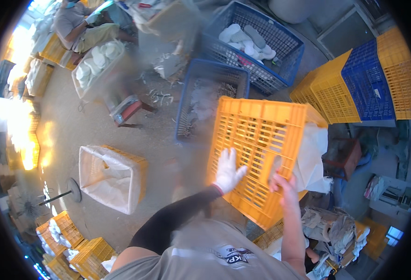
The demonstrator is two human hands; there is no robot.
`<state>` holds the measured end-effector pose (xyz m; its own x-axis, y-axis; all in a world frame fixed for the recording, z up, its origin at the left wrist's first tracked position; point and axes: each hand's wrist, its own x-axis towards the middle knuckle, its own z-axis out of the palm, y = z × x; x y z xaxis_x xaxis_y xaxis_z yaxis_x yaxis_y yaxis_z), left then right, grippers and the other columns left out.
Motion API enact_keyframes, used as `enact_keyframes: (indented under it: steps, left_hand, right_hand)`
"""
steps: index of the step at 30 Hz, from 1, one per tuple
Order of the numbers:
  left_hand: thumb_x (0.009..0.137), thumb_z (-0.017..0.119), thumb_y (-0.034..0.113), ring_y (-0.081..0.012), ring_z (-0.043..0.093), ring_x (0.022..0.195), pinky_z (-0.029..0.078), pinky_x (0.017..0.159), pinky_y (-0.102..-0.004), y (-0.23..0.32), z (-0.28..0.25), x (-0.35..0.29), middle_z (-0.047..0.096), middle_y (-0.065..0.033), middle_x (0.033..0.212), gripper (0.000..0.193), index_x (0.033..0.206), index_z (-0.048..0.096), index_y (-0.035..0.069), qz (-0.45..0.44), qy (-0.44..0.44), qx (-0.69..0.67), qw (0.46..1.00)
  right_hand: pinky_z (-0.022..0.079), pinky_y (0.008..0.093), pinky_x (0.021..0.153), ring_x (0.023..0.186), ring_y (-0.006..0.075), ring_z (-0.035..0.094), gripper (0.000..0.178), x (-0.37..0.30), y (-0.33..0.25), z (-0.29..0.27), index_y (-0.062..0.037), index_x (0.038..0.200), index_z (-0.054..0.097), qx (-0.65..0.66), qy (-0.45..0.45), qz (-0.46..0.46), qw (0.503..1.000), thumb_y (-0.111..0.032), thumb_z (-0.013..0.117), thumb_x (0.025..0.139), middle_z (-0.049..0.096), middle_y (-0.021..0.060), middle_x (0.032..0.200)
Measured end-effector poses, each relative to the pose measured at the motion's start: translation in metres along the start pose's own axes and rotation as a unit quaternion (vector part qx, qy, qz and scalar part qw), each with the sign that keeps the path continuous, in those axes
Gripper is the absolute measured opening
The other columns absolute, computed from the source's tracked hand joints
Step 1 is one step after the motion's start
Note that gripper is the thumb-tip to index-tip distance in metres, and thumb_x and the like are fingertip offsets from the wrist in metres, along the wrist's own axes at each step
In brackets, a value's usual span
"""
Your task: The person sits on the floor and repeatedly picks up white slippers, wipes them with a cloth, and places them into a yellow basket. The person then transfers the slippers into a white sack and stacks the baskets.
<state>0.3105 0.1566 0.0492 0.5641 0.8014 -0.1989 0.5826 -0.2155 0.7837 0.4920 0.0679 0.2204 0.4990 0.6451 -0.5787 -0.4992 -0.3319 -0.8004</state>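
Observation:
A yellow slatted plastic crate (247, 142) is tipped on its side in front of me, off the upright. White lining cloth (313, 151) hangs out along its right side. My left hand (228, 171), in a white glove, lies against the crate's slatted face with fingers and thumb spread. My bare right hand (284, 186) is closed around the crate's lower right edge, its fingers hooked at the rim. What the crate contains, if anything, is hidden from this side.
Beyond the crate are a blue crate (181, 105) with scraps and a blue basket (285, 70) holding white and grey pieces. A lined yellow crate (135, 198) stands left, near a small stool (128, 111). Stacked crates (331, 91) line the right. A person (81, 28) sits far left.

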Motion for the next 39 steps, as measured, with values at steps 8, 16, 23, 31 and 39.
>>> enact_keyframes:
  steps: [8,16,23,31,39]
  left_hand:
    - [0.104,0.061,0.039,-0.0318,0.056,0.135,0.044,0.112,-0.0369,-0.232,-0.225,0.007,0.056,-0.0214,0.149,0.057,0.147,0.053,0.002,-0.193,0.116,-0.277,0.934]
    - [0.099,0.068,0.034,-0.0269,0.049,0.140,0.040,0.114,-0.0344,-0.212,-0.308,-0.065,0.044,-0.0197,0.159,0.077,0.159,0.033,0.002,-0.095,0.043,-0.091,0.990]
    - [0.097,0.069,0.035,-0.0359,0.043,0.145,0.035,0.119,-0.0387,-0.184,-0.280,-0.042,0.041,-0.0260,0.157,0.078,0.158,0.034,0.001,-0.138,0.208,0.002,0.968]
    - [0.096,0.061,0.016,-0.0250,0.070,0.094,0.056,0.085,-0.0328,-0.160,-0.264,0.052,0.070,-0.0156,0.101,0.033,0.122,0.058,-0.004,-0.133,-0.102,-0.040,0.985]
    - [0.083,0.064,0.001,-0.0178,0.063,0.092,0.053,0.081,-0.0312,-0.111,-0.304,-0.131,0.069,-0.0066,0.096,0.016,0.096,0.072,-0.002,-0.142,0.331,-0.146,0.922]
  right_hand:
    - [0.034,0.0212,0.049,0.056,0.0034,0.046,0.025,0.075,0.167,0.359,-0.0083,0.105,0.065,0.081,-0.087,0.014,0.993,-0.014,0.081,0.086,0.059,-0.0054,0.079]
    - [0.042,0.0545,0.107,0.123,0.0401,0.055,0.057,0.150,0.194,0.387,0.0014,0.127,0.061,-0.526,0.002,-0.553,0.646,-0.028,0.078,0.081,0.060,0.0230,0.131]
    - [0.054,0.0455,0.089,0.104,0.0347,0.069,0.039,0.154,0.159,0.230,-0.0117,0.119,0.071,-0.655,-0.211,-0.176,0.704,-0.028,0.076,0.084,0.072,0.0183,0.115]
    - [0.055,0.0441,0.079,0.084,0.0345,0.070,0.018,0.058,0.140,0.273,-0.0095,0.100,0.075,-0.486,-0.561,-0.174,0.647,-0.018,0.066,0.088,0.073,0.0180,0.090]
    - [0.056,0.0403,0.086,0.101,0.0287,0.070,0.037,0.268,0.199,0.279,-0.0028,0.120,0.068,-0.429,-0.288,-0.015,0.856,-0.029,0.069,0.094,0.073,0.0180,0.108]
